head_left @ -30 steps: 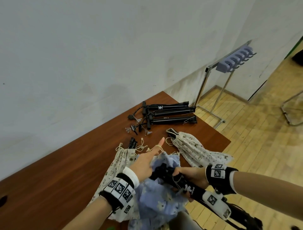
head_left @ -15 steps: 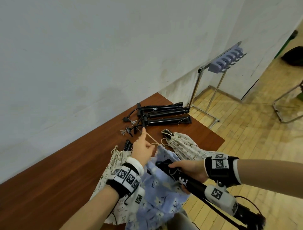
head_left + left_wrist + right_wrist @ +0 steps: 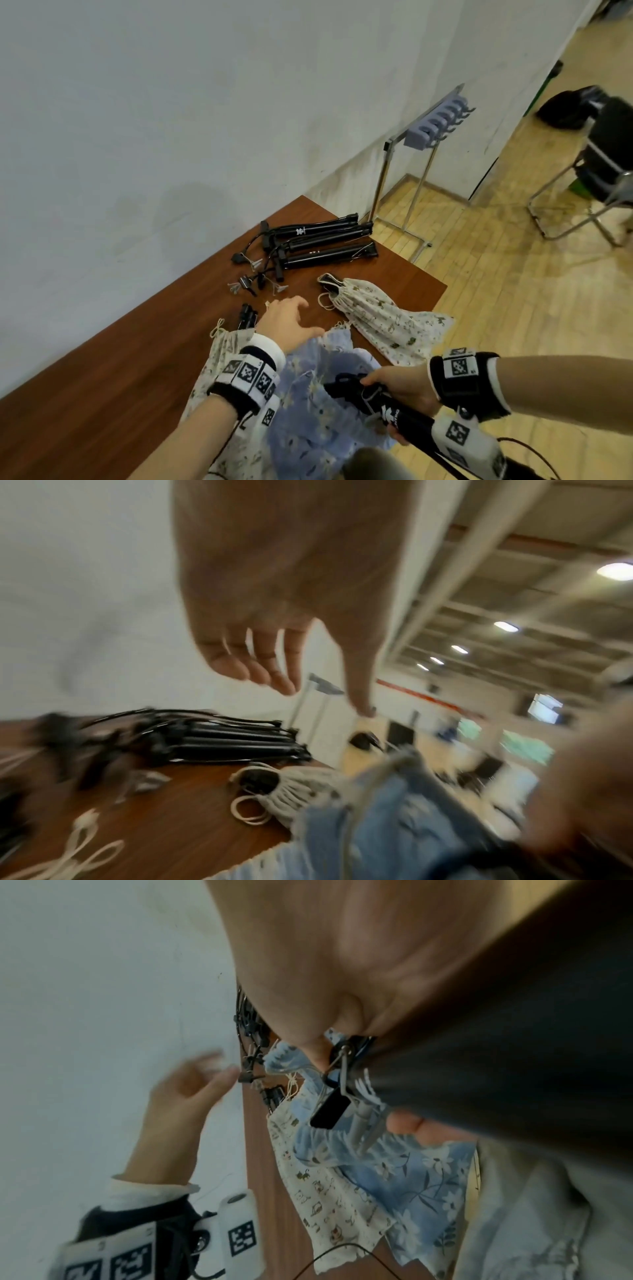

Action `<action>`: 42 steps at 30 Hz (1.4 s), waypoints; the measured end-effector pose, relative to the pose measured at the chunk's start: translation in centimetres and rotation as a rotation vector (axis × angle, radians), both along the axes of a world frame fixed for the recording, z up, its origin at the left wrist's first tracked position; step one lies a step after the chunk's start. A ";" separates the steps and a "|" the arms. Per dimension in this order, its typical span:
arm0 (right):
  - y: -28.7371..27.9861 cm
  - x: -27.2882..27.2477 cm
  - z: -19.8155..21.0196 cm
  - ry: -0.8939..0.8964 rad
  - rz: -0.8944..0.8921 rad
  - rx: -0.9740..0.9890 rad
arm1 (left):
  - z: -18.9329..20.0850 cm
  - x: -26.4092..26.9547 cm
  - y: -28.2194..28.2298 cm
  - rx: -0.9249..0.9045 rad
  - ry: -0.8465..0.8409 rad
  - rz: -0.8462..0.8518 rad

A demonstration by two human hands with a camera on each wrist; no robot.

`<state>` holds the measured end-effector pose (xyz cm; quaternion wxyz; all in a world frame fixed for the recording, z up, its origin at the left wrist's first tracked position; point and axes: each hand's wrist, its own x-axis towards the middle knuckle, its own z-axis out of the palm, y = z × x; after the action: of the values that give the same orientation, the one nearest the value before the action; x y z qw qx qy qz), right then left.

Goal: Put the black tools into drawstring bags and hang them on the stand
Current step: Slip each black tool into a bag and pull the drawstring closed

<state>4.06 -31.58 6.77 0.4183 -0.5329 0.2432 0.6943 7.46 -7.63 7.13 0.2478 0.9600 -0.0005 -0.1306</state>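
Observation:
My right hand (image 3: 394, 387) grips a long black tool (image 3: 404, 418) whose front end sits in the mouth of a blue floral drawstring bag (image 3: 315, 411) at the table's near edge. My left hand (image 3: 308, 315) hovers open above the far rim of that bag, with its fingers relaxed and holding nothing (image 3: 318, 696). Three more black tools (image 3: 325, 240) lie side by side at the far end of the table. A white patterned bag (image 3: 376, 315) with a black tool inside lies to the right. Another white bag (image 3: 226, 346) lies under my left forearm, a black tool end (image 3: 247, 313) sticking out.
The brown table (image 3: 102, 394) stands against a white wall. A metal stand (image 3: 387, 178) with a row of purple hooks (image 3: 435, 126) stands on the wooden floor beyond the table's far end. A black chair (image 3: 599, 164) is at the far right. Small clips and cords (image 3: 253, 277) lie near the tools.
My left hand was pinching the blue bag's drawstring and lifting it; now the cord is released and the hand is open. My right hand keeps its grip on the tool.

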 end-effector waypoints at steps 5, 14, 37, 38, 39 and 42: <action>-0.7 0.2 -1.1 -0.006 -0.032 -0.007 | -3.2 1.1 -7.5 0.231 0.336 -0.552; -3.7 2.8 -2.3 -0.051 -0.228 -0.029 | -2.6 0.6 -6.6 -0.423 0.175 -0.439; 1.1 8.7 2.5 -0.348 -0.491 0.148 | -0.2 -0.5 -7.4 -0.063 -0.483 -0.631; 1.2 8.6 3.1 -0.352 -0.471 0.193 | -0.4 0.0 -7.2 -0.023 -0.482 -0.645; 1.4 8.7 3.9 -0.308 -0.400 0.229 | -0.5 0.3 -6.9 0.022 -0.456 -0.653; 0.2 9.7 5.9 -0.335 -0.291 0.151 | -0.6 0.8 -6.1 0.153 -0.406 -0.610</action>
<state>13.78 -31.37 12.65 0.5871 -0.5673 0.1921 0.5446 8.24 -13.70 6.53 0.1197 0.9379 -0.3256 -0.0050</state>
